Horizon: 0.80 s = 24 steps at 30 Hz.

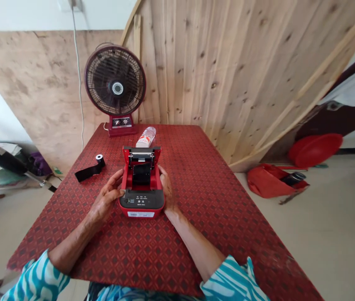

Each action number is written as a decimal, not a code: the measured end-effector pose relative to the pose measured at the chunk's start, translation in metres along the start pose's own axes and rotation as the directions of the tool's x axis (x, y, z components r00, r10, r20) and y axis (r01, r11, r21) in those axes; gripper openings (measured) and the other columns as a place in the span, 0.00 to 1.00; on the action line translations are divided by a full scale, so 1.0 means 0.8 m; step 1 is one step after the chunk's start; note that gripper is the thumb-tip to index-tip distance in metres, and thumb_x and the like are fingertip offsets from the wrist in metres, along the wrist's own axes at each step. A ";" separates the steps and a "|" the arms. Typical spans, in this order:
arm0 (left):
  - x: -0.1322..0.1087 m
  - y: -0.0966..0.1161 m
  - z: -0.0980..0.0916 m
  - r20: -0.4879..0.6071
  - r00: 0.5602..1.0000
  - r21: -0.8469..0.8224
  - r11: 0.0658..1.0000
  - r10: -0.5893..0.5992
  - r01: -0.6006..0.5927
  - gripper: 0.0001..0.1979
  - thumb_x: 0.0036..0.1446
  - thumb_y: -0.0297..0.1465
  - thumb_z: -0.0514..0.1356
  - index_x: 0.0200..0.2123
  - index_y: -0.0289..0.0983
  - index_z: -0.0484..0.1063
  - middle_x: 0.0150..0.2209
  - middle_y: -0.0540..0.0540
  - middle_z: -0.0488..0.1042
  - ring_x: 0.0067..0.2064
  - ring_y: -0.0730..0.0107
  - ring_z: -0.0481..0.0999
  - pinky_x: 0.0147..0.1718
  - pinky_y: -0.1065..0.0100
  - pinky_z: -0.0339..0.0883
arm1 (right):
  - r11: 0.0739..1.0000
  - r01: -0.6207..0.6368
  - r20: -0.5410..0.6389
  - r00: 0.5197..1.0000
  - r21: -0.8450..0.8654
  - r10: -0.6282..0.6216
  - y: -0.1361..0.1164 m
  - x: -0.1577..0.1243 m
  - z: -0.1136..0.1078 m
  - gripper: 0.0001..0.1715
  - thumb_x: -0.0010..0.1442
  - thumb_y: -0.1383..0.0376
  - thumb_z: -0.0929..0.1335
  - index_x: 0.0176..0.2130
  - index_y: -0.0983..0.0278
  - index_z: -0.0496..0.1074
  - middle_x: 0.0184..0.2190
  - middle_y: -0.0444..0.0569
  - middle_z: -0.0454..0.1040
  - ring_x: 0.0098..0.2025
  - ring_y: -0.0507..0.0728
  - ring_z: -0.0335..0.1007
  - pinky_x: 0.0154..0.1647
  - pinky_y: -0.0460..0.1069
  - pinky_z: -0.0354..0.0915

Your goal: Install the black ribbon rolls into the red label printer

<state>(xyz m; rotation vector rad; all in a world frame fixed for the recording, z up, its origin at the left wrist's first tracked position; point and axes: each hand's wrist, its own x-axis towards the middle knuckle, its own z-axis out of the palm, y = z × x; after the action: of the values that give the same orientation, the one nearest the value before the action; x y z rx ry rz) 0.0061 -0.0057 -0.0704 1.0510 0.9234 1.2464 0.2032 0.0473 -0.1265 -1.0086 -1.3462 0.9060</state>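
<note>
A small red and black receipt printer (141,198) stands on the table in front of me, its lid (141,154) raised at the far side. Dark material (141,173) shows in its open bay; I cannot tell whether it is a roll or the bay itself. My left hand (106,200) holds the printer's left side, thumb on the top edge near the button panel. Against the right side rests my right hand (168,190), its fingers partly hidden behind the housing. A black paper roll (100,160) lies left of the printer with a strip trailing from it.
Behind the printer a clear plastic bottle (146,137) lies on its side. A dark red fan (117,85) stands at the table's far left corner. The table (202,200) has a red patterned cover. On the floor at right sits a red bag (267,182) near a red basin (315,150).
</note>
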 end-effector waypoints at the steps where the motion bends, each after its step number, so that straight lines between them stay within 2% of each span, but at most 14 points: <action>1: -0.001 0.007 -0.001 -0.015 0.999 0.103 0.993 0.050 -0.048 0.31 0.49 0.29 0.60 0.59 0.44 0.65 0.64 0.44 0.62 0.62 0.50 0.63 0.55 0.54 0.63 | 1.000 -0.010 -0.011 1.000 0.022 0.011 -0.001 0.000 0.001 0.30 0.64 0.49 0.56 0.58 0.58 0.64 0.60 0.50 0.66 0.63 0.60 0.59 0.64 0.59 0.55; 2: -0.001 0.015 -0.001 -0.022 0.992 0.236 0.965 0.124 -0.115 0.29 0.50 0.30 0.61 0.58 0.44 0.66 0.63 0.44 0.62 0.63 0.50 0.61 0.57 0.53 0.60 | 0.999 -0.025 -0.021 0.999 0.048 0.026 -0.003 0.000 0.002 0.30 0.64 0.48 0.56 0.58 0.58 0.64 0.60 0.50 0.66 0.63 0.60 0.59 0.65 0.60 0.54; 4: 0.001 0.035 0.000 0.039 0.955 0.503 0.820 0.294 -0.273 0.24 0.52 0.30 0.61 0.54 0.43 0.70 0.61 0.44 0.65 0.63 0.53 0.61 0.61 0.54 0.55 | 0.994 -0.055 -0.040 0.997 0.095 0.059 -0.004 0.000 0.003 0.31 0.63 0.46 0.57 0.58 0.58 0.64 0.60 0.50 0.66 0.63 0.60 0.59 0.66 0.60 0.52; 5: 0.004 0.045 0.003 0.114 0.929 0.599 0.722 0.351 -0.347 0.20 0.54 0.30 0.60 0.52 0.43 0.72 0.59 0.43 0.68 0.62 0.55 0.63 0.61 0.55 0.55 | 0.992 -0.065 -0.044 0.997 0.113 0.070 -0.004 0.001 0.004 0.32 0.63 0.46 0.57 0.58 0.58 0.64 0.60 0.50 0.66 0.63 0.60 0.58 0.66 0.60 0.52; 7: 0.014 0.060 0.013 0.298 0.887 0.707 0.543 0.353 -0.454 0.15 0.58 0.30 0.57 0.47 0.42 0.75 0.52 0.42 0.74 0.57 0.58 0.70 0.58 0.56 0.59 | 0.988 -0.069 -0.045 0.996 0.136 0.076 -0.005 0.001 0.005 0.33 0.62 0.45 0.58 0.58 0.59 0.64 0.60 0.51 0.66 0.63 0.60 0.58 0.66 0.59 0.51; 10: 0.038 0.070 0.033 0.498 0.845 0.771 0.348 0.194 -0.534 0.14 0.58 0.29 0.56 0.45 0.42 0.77 0.46 0.43 0.78 0.49 0.59 0.75 0.53 0.56 0.63 | 0.989 -0.053 -0.041 0.997 0.141 0.059 -0.005 0.002 0.004 0.32 0.62 0.45 0.58 0.57 0.59 0.65 0.59 0.51 0.66 0.62 0.59 0.59 0.66 0.58 0.52; 12: 0.057 0.071 0.045 0.544 0.837 0.798 0.266 0.066 -0.540 0.13 0.56 0.29 0.57 0.44 0.43 0.77 0.45 0.43 0.78 0.49 0.57 0.75 0.53 0.57 0.63 | 0.990 -0.036 -0.039 0.998 0.136 0.042 -0.006 0.002 0.004 0.32 0.63 0.46 0.57 0.57 0.60 0.65 0.59 0.51 0.67 0.62 0.58 0.60 0.66 0.58 0.53; 17: 0.096 0.076 0.059 0.457 0.863 0.889 0.142 -0.216 -0.436 0.14 0.56 0.30 0.55 0.42 0.44 0.78 0.43 0.45 0.79 0.46 0.56 0.76 0.46 0.62 0.65 | 0.992 0.001 -0.051 0.999 0.130 0.005 -0.007 0.004 0.005 0.30 0.63 0.47 0.57 0.56 0.58 0.67 0.57 0.50 0.69 0.61 0.57 0.61 0.65 0.57 0.55; 21: 0.108 0.088 0.070 0.447 0.794 0.887 0.088 -0.411 -0.453 0.09 0.53 0.30 0.58 0.34 0.43 0.79 0.36 0.46 0.80 0.39 0.58 0.77 0.39 0.66 0.64 | 0.992 0.011 -0.053 0.999 0.130 -0.004 -0.010 0.005 0.006 0.30 0.64 0.48 0.56 0.56 0.59 0.67 0.57 0.50 0.69 0.61 0.57 0.61 0.65 0.57 0.54; 24: 0.108 0.090 0.079 0.432 0.786 0.887 0.050 -0.442 -0.459 0.06 0.50 0.30 0.60 0.31 0.42 0.78 0.32 0.46 0.79 0.36 0.59 0.76 0.36 0.66 0.62 | 0.992 0.004 -0.049 0.999 0.130 0.002 -0.013 0.005 0.007 0.29 0.63 0.48 0.57 0.55 0.59 0.68 0.57 0.51 0.68 0.60 0.58 0.61 0.65 0.57 0.54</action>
<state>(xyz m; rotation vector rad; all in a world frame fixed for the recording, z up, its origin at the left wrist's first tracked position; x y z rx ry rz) 0.0562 0.0745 0.0177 2.4582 1.2014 -0.1978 0.1976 0.0481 -0.1157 -0.9243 -1.2305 0.9501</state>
